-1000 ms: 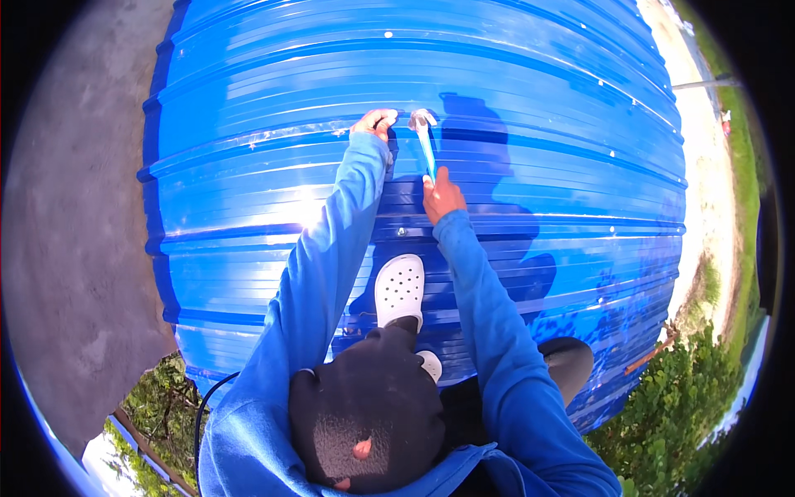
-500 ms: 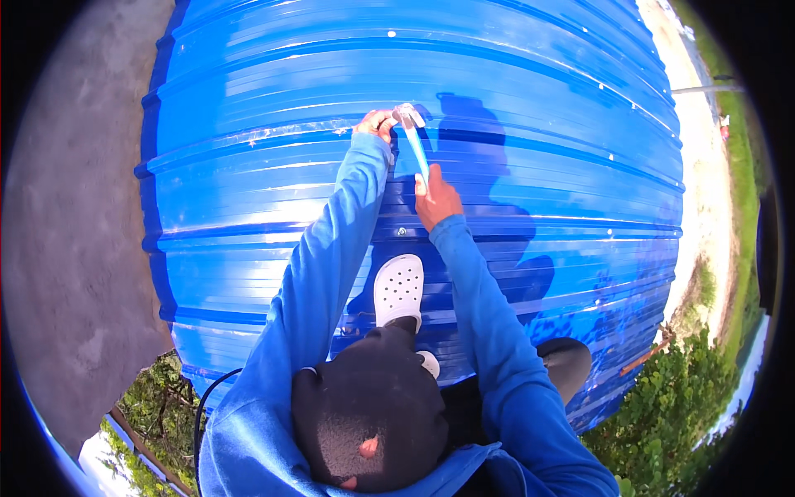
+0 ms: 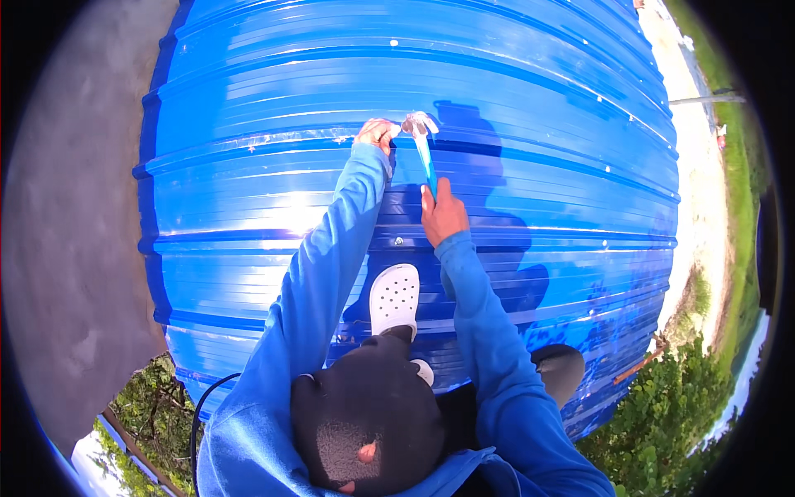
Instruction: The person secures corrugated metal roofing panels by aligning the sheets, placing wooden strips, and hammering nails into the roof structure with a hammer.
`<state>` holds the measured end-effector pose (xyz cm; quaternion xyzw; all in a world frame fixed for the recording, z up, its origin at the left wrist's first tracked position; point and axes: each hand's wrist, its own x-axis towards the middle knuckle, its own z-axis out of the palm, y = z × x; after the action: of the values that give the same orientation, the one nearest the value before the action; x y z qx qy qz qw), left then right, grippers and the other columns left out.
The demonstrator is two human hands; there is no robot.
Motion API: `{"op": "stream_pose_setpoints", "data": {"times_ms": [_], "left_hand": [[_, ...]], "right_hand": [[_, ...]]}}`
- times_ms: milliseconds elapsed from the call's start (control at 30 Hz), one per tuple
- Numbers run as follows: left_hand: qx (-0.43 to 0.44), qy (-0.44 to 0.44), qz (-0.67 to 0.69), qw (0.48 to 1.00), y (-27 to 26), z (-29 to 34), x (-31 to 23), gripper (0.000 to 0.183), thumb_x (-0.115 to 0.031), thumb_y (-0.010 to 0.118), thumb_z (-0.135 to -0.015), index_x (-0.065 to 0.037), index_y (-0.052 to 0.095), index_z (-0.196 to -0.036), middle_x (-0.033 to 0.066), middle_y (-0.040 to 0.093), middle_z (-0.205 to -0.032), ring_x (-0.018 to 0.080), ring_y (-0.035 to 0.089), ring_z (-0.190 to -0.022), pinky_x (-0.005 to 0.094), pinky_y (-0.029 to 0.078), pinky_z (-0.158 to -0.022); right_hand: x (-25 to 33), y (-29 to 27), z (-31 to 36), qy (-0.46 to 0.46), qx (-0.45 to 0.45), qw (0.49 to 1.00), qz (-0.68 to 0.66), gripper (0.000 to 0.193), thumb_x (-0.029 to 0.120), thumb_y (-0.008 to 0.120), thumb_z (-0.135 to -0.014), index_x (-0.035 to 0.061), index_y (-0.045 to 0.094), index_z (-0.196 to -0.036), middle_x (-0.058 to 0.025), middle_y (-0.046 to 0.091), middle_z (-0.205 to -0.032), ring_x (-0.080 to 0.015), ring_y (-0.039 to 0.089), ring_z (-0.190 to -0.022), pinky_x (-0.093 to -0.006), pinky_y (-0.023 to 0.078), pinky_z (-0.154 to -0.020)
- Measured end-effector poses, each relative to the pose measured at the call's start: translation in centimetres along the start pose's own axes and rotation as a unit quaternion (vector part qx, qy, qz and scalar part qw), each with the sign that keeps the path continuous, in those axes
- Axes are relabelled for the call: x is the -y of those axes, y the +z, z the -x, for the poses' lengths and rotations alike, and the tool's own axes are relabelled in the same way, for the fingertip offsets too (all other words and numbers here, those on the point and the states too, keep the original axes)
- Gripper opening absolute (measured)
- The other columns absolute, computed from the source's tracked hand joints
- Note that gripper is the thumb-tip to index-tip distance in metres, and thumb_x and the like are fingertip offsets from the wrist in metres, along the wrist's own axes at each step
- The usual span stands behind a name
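Observation:
My right hand [image 3: 445, 213] grips the blue handle of a claw hammer [image 3: 424, 149]. The hammer's metal head is up beside my left hand [image 3: 377, 133], just to its right. My left fingers are closed together at a raised rib of the blue corrugated roofing sheet [image 3: 273, 195]. Whatever they pinch is too small to make out. Below my right hand, a pale-headed fastener [image 3: 399, 242] sits on the rib nearer to me.
White perforated clogs [image 3: 395, 298] stand on the sheet near me. A grey concrete surface [image 3: 74, 215] borders the sheet's left edge. Several pale fastener heads dot the other ribs. Green foliage [image 3: 662, 414] grows at the lower right, beyond the sheet's edge.
The hammer head has shifted slightly right, away from my left fingers, and my right hand has moved a little right and down. My left hand stays at the same rib.

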<state>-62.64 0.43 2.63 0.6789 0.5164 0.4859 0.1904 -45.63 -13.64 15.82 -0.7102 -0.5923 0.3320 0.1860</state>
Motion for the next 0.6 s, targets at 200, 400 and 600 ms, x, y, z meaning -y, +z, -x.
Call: {"op": "stream_pose_setpoints", "data": {"times_ms": [200, 400, 600], "left_hand": [[-0.003, 0.016, -0.023, 1.000, -0.2, -0.7, -1.3, 0.021, -0.001, 0.073, -0.076, -0.005, 0.071, -0.096, 0.0125, 0.070, -0.101, 0.0311, 0.064, -0.103, 0.0360, 0.051, -0.092], [0.207, -0.038, -0.398, 0.893, -5.1, 0.5, -1.7, 0.053, -0.039, 0.056, -0.095, -0.023, 0.046, -0.144, -0.0002, 0.038, -0.154, 0.0342, 0.019, -0.148, 0.0617, 0.010, -0.117], [0.238, -0.041, -0.408, 0.881, -5.2, -0.6, -3.0, 0.046, -0.034, 0.055, -0.096, -0.032, 0.048, -0.141, -0.0064, 0.037, -0.154, 0.0310, 0.024, -0.146, 0.0590, 0.013, -0.117]], "right_hand": [[0.3, -0.2, 1.2, -0.054, -0.062, 0.995, -0.055, 0.024, 0.025, 0.057, -0.097, 0.0050, 0.044, -0.102, -0.0275, 0.063, -0.076, -0.0510, 0.059, -0.070, -0.0590, 0.043, -0.059], [0.9, -1.6, 1.8, -0.076, -0.093, 0.982, -0.146, 0.025, 0.025, 0.059, -0.097, 0.0044, 0.047, -0.105, -0.0271, 0.063, -0.076, -0.0501, 0.060, -0.068, -0.0577, 0.043, -0.056], [-3.1, 2.0, -1.7, -0.014, -0.032, 0.998, 0.047, 0.024, 0.026, 0.057, -0.098, 0.0040, 0.047, -0.099, -0.0272, 0.063, -0.075, -0.0500, 0.061, -0.070, -0.0557, 0.045, -0.057]]}}
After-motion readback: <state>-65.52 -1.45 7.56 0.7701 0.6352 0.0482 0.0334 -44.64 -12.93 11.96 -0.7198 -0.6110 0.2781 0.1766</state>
